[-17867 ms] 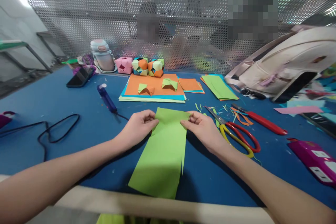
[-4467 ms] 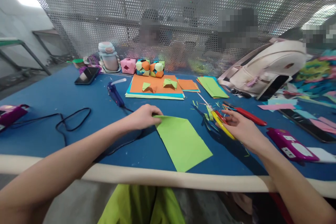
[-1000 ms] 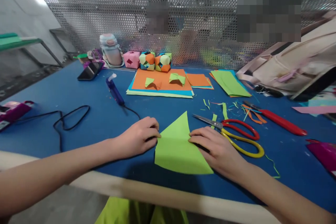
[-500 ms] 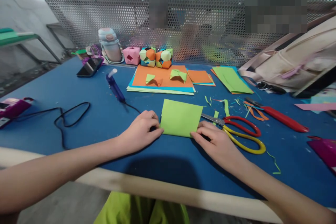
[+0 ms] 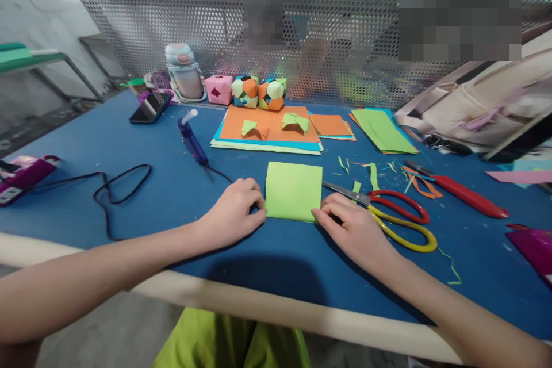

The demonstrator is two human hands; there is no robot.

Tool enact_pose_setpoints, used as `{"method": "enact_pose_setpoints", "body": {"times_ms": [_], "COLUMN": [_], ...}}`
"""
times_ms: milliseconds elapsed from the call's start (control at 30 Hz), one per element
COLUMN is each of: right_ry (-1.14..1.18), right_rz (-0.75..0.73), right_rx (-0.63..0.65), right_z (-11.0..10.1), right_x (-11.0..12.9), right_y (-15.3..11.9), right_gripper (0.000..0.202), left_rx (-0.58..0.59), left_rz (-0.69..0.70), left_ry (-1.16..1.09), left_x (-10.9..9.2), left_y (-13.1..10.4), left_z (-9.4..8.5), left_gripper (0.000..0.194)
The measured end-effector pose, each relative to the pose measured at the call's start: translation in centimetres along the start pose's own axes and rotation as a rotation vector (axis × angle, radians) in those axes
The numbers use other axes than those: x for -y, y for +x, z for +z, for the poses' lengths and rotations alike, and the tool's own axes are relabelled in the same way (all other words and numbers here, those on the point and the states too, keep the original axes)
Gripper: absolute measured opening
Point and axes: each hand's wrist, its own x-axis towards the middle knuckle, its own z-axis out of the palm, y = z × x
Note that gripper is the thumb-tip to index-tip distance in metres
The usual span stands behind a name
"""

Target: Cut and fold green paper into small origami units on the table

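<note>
A light green sheet of paper [image 5: 294, 191] lies on the blue table in front of me, nearly square in outline. My left hand [image 5: 236, 209] pinches its lower left corner between thumb and fingers. At the lower right corner, my right hand [image 5: 347, 222] grips the paper the same way, its wrist turned in from the right. Scissors with one red and one yellow handle [image 5: 399, 215] lie beside and partly behind my right hand, blades pointing toward the paper.
Behind the paper are stacked coloured sheets [image 5: 276, 148] with folded pieces on top, and paper cubes [image 5: 219, 89]. A blue glue gun [image 5: 192, 141] with a trailing cord lies left. Paper scraps, a red-handled tool [image 5: 470, 195] and a bag [image 5: 478, 92] are at right.
The paper's upper right corner has come in to the left, so the sheet looks narrower and squarer. Both hands still grip its lower corners.
</note>
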Motion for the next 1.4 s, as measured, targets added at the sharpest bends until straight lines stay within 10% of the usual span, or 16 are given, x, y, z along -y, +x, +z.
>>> {"method": "enact_pose_setpoints", "body": {"times_ms": [300,567,967,1400], "right_ry": [-0.008,0.018,0.000,-0.334], "right_rz": [-0.002,-0.006,-0.027,-0.445], "right_rx": [-0.021,-0.022,-0.045,0.028], "right_z": [0.0,-0.1,-0.3,-0.9], "right_x": [0.1,0.1,0.5,0.6], "right_y": [0.1,0.1,0.0,-0.3], "right_gripper": [0.029,0.029,0.026,0.019], "left_rx": [-0.090,-0.239,-0.011,0.029], "left_rz": [-0.029,0.281,0.413,0.326], "left_ry": [-0.024,0.080,0.214,0.119], "left_x": [0.0,0.0,0.5,0.6], "left_y": [-0.1,-0.5,-0.2,0.1], "left_z": [-0.1,-0.1,0.5,0.5], "left_gripper": [0.018,0.014,0.023,0.028]}}
